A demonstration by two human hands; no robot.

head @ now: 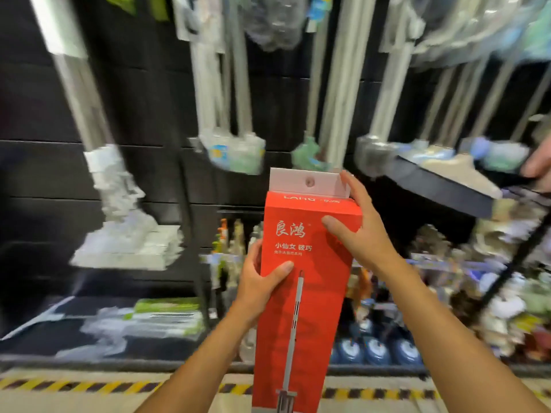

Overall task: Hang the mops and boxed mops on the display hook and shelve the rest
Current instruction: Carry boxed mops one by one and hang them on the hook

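Two grips hold one tall red cardboard mop box [310,308] upright in front of you, at the middle of the view. Your left grip [262,278] clasps the box's left edge about halfway up, with the thumb laid across the red front. Your right grip [360,234] clasps the upper right corner, thumb on the front and fingers reaching up beside the white hang tab [304,183], which has a round hole and sits at the box's top. The box is not yet on a hook; you hold it in front of the black slatted wall [35,114]. On that wall hang grey-handled wrapped mops [232,150], all blurred, and a white flat mop [125,242] to your left. At the right edge another person's hand [538,168] touches what seems to be a dark flat mop head [441,189]. Yellow-and-black striped tape [89,384] runs along the floor below.
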